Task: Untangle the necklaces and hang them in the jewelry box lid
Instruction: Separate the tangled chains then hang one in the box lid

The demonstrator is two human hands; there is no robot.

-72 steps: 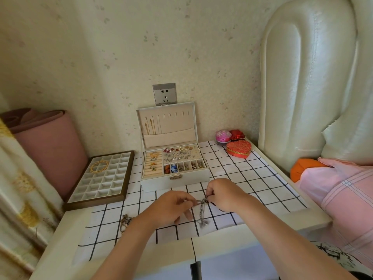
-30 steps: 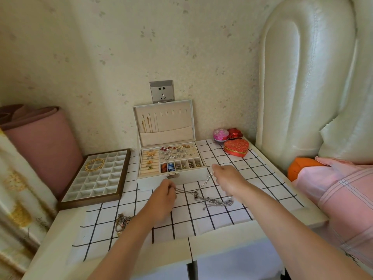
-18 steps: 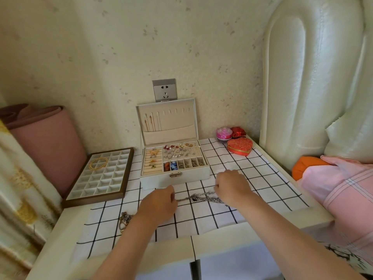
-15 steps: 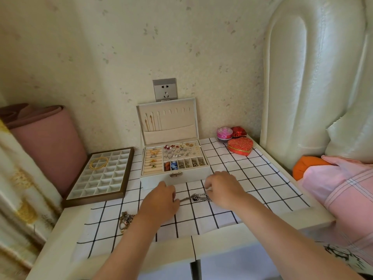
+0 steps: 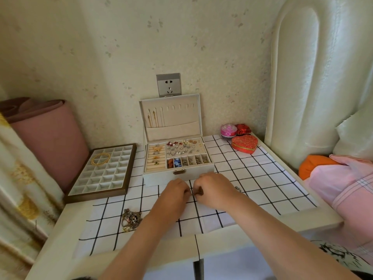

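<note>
From the head camera, our left hand and right hand meet low over the worktop, fingers curled, pinching a tangled necklace. At twelve o'clock, the jewelry box holds rings and earrings (gold chains hang in its lid). At ten o'clock, a tray holds a gold loop.

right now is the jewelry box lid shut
No, the lid stands upright and open, with thin gold chains hanging at its left.
</note>
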